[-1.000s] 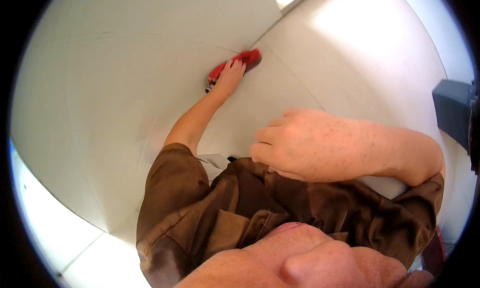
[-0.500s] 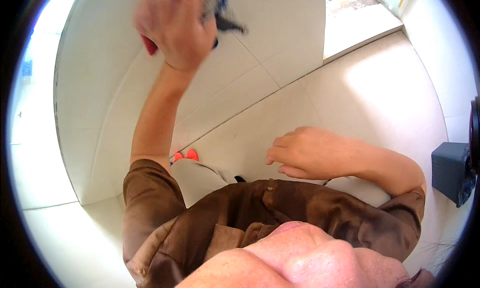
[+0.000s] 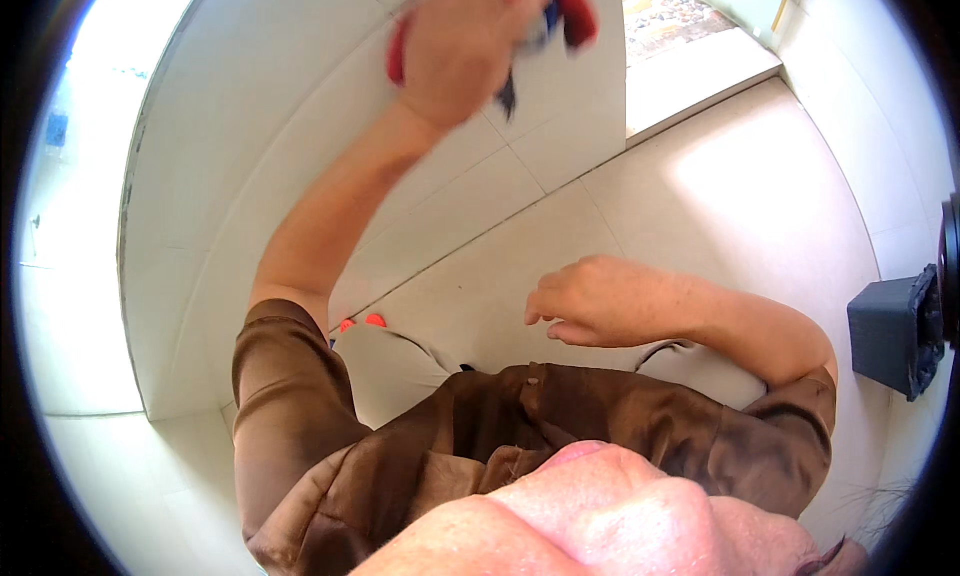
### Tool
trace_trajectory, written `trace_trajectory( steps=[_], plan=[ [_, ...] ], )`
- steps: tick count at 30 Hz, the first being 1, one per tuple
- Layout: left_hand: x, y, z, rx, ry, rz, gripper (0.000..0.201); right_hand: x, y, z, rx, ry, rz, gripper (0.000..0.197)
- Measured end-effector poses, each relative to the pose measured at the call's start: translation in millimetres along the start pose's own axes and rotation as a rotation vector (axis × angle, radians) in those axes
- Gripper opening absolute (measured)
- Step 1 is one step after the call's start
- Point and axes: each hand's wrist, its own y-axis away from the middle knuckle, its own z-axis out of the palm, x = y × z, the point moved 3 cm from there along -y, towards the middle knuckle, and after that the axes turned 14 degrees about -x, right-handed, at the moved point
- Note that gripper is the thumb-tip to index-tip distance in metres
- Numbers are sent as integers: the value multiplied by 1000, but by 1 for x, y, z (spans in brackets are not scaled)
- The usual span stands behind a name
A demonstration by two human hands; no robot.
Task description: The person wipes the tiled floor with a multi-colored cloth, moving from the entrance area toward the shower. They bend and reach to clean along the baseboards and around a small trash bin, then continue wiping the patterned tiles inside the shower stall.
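Observation:
Near the top of the picture my left hand [image 3: 460,56] is stretched out against a pale tiled wall panel [image 3: 400,191]. It presses and grips a bunched cloth [image 3: 577,14] of red, blue and dark colours; part of it is hidden under my palm, and motion smears the fingers. A dark tip of the cloth hangs below the hand. In front of my body my right hand [image 3: 600,301] hovers with loosely bent fingers, a gap between thumb and fingers and nothing visible in it.
A dark grey square bin [image 3: 890,331] stands at the far right. A pale sill [image 3: 700,86] borders a pebbled patch [image 3: 670,21] at the upper right. Light floor tiles [image 3: 500,286] lie below, with red shoe tips [image 3: 375,320] near my trousers. Bright light fills the left side.
My left hand has swept to the right along the tiled wall with the cloth. My right hand has kept nearly the same place and pose.

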Motion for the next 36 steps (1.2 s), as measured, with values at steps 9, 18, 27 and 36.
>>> trace_trajectory(
  steps=[9, 18, 27, 36],
  plan=[
    [22, -74, 48, 64, -103, 19, 40, -5, 10, 0, -3, 34, 23, 24],
    [38, -23, 68, -110, 34, 71, 32, -4, 32, 3, 51, 20, -51, 24],
    [32, -56, 34, -24, -205, 44, 35, -15, 27, -3, 54, 5, -68, 24],
    [20, -92, -6, 171, -227, -17, 36, -5, 30, 3, 71, -19, -63, 23]
  ],
)
